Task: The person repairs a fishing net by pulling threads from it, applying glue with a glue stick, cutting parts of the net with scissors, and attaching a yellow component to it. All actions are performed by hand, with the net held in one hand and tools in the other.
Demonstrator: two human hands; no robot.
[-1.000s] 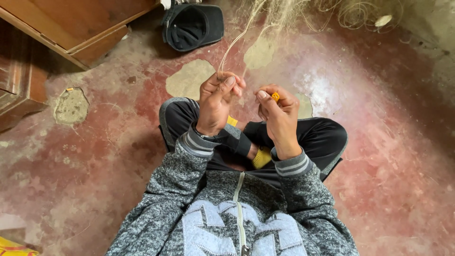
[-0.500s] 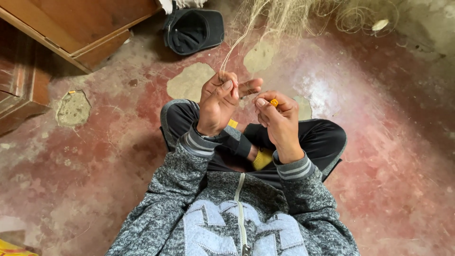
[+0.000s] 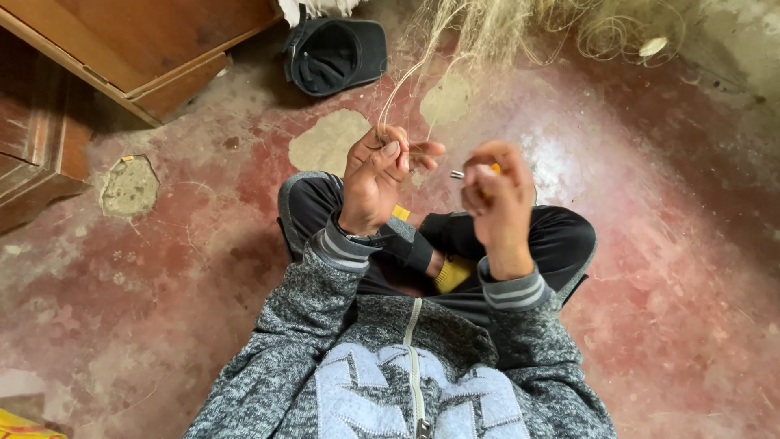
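Left hand (image 3: 375,180) is kept closed on the pale net threads (image 3: 406,85), pinched between thumb and fingers; right hand (image 3: 497,199), clamped on a small yellow netting needle (image 3: 490,169), has been drawn slightly apart from it, as though a knot were being tightened. Beyond, the tangled net (image 3: 520,24) lies on the floor (image 3: 666,268).

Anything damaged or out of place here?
Yes: the red floor has worn bare patches, and a black cap lies upside down by the wooden cabinet. Tangled pale fibres sprawl loose beyond the hands.
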